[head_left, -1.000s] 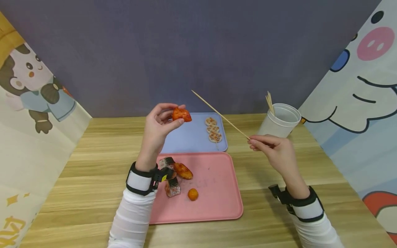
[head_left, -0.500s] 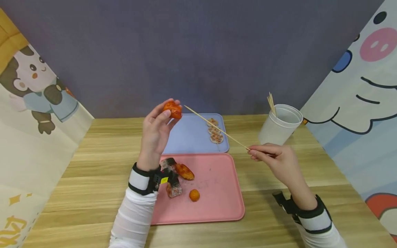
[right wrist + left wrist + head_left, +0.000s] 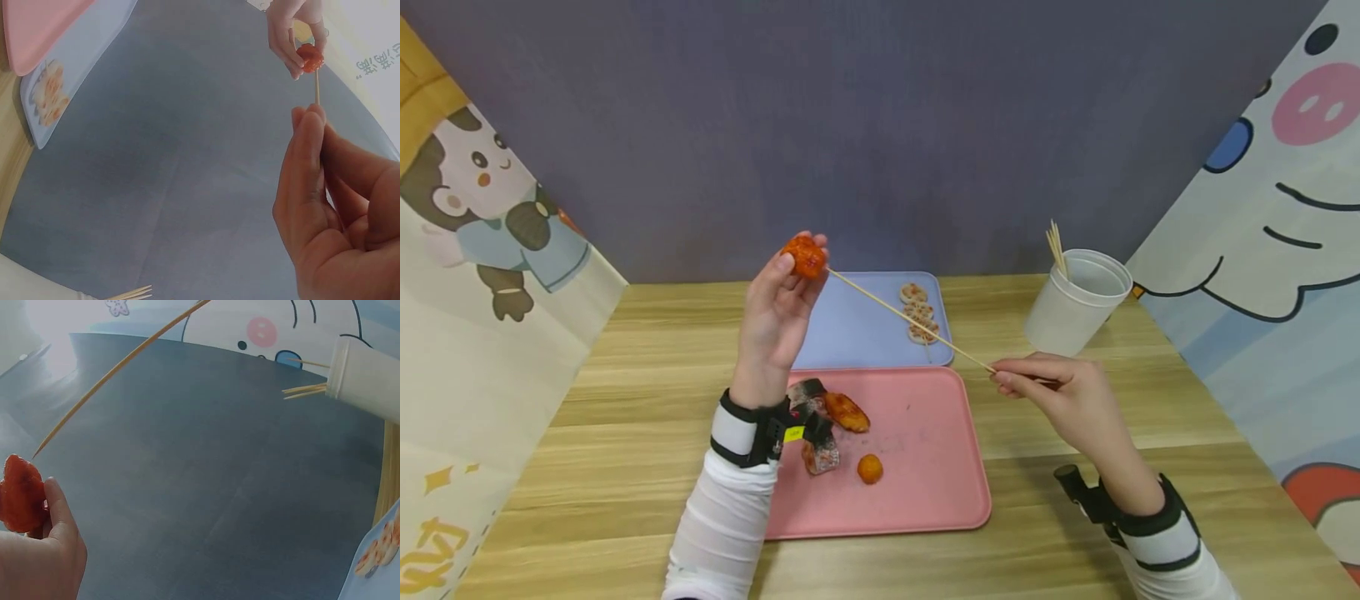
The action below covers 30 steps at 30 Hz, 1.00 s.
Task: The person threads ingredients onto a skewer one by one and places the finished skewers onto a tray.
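- Hands: left hand point(image 3: 778, 312) pinched round red-orange food piece point(image 3: 805, 257), right hand point(image 3: 1067, 400) pinched round skewer point(image 3: 880, 301).
- Food piece: held up above table point(image 3: 1022, 554); glossy, lumpy, cut off in left wrist view.
- Skewer: tip beside food piece, contact unclear; rear end hidden by right hand.

The red morsel point(image 3: 806, 257) looks glossy; the skewer point(image 3: 317, 86), wooden; the pink tray point(image 3: 928, 479), plastic.

White sleeves point(image 3: 722, 525), black-edged white wrist straps point(image 3: 733, 434)

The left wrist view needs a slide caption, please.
A thin skewer points at the glossy red food piece held in the left hand.
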### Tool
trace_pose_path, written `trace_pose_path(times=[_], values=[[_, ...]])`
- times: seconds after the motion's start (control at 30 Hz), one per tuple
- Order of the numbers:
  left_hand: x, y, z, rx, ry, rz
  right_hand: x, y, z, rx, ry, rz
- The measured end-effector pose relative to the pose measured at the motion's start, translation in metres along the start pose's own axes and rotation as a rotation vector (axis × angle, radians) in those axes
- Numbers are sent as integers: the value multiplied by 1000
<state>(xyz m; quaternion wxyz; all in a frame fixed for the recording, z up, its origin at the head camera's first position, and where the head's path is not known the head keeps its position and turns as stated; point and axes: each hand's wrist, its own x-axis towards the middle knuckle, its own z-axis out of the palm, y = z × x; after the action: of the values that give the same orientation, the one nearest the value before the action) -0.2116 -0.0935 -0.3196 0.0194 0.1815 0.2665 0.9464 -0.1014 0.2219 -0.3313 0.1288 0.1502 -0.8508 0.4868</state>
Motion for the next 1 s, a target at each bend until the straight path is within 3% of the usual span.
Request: trace_pose_path(times=[0.47, 0.83, 1.0], values=[[-1, -2, 2, 7, -15, -24, -1, 0, 0, -24, 1, 11], [-1, -2, -1, -51, -16, -42, -2, -3, 1, -47, -6, 14], [-1, -2, 0, -21, -11, -46, -2, -4, 1, -39, -8, 27]])
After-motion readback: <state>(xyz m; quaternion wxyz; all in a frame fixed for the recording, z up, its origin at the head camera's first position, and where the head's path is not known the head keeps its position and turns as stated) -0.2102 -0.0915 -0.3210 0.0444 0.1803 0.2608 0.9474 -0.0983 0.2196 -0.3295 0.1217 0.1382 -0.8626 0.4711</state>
